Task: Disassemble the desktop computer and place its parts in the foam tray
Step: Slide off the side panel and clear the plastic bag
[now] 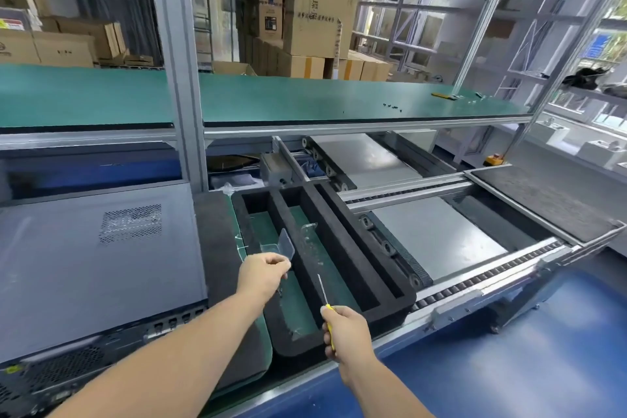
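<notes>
Green-matted surface (305, 98) behind. Computer case (95, 265) lies left of black foam tray (369, 285). Left hand (263, 273) pinches clear plastic piece (283, 246) above tray compartment. Right hand (346, 329) clamped on yellow-handled screwdriver (324, 299).

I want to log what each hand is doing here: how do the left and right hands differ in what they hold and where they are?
The left hand pinches a clear plastic piece over the black foam tray; the right hand grips a yellow-handled screwdriver, shaft pointing up. The left hand is farther out, the right hand nearer the tray's near end. Both are bare.
</notes>
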